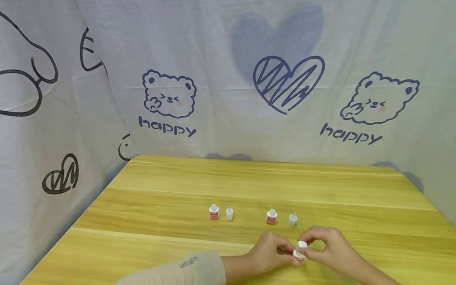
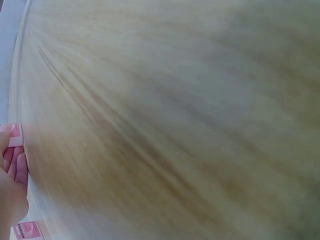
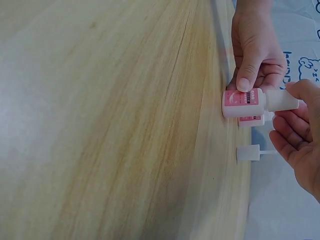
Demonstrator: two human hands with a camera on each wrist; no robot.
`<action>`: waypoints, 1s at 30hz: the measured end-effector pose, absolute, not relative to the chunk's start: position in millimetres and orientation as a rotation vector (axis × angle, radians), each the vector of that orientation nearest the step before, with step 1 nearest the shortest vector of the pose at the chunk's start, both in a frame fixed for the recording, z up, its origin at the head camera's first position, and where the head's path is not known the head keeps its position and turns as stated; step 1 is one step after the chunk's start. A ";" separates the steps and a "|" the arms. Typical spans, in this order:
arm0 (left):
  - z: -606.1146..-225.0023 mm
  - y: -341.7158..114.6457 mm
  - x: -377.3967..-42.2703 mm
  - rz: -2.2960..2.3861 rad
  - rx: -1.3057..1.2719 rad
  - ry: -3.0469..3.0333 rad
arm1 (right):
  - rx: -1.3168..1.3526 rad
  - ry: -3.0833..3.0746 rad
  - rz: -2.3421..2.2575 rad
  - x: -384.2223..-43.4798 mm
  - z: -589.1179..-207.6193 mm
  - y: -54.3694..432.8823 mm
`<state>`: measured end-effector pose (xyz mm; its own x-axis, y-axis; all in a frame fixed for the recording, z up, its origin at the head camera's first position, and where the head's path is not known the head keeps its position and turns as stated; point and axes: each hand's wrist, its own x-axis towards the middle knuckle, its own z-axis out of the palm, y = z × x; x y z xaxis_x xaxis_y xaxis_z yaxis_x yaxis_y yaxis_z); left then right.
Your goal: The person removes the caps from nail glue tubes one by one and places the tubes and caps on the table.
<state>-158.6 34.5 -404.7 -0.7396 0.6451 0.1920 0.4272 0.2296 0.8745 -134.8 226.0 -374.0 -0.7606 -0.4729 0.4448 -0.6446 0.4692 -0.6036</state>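
Near the front of the table, my left hand (image 1: 268,253) holds a small white bottle (image 1: 298,259) with a pink label between thumb and fingers. My right hand (image 1: 329,248) pinches the white cap (image 1: 302,244) at the bottle's top. In the right wrist view the cap (image 3: 282,100) sits at the neck end of the bottle (image 3: 245,104); the neck itself is hidden there. At the left wrist view's edge, part of the left hand (image 2: 12,185) shows against a pink label.
Farther back stand two similar bottles, one left (image 1: 214,213) and one right (image 1: 271,217). Beside each, a white cap, left (image 1: 229,214) and right (image 1: 293,220), stands with its thin applicator pointing up. A printed cloth (image 1: 221,107) hangs behind the wooden table (image 1: 160,198).
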 end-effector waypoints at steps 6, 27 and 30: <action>-404.4 34.7 -158.4 1.516 1.026 2.293 | 1.007 -2.527 1.185 -135.8 -373.4 228.8; -400.6 34.4 -156.9 1.530 1.006 2.280 | 0.997 -2.527 1.126 -135.5 -372.9 226.6; -400.3 34.5 -156.5 1.541 1.003 2.265 | 1.015 -2.528 1.125 -136.3 -371.6 227.0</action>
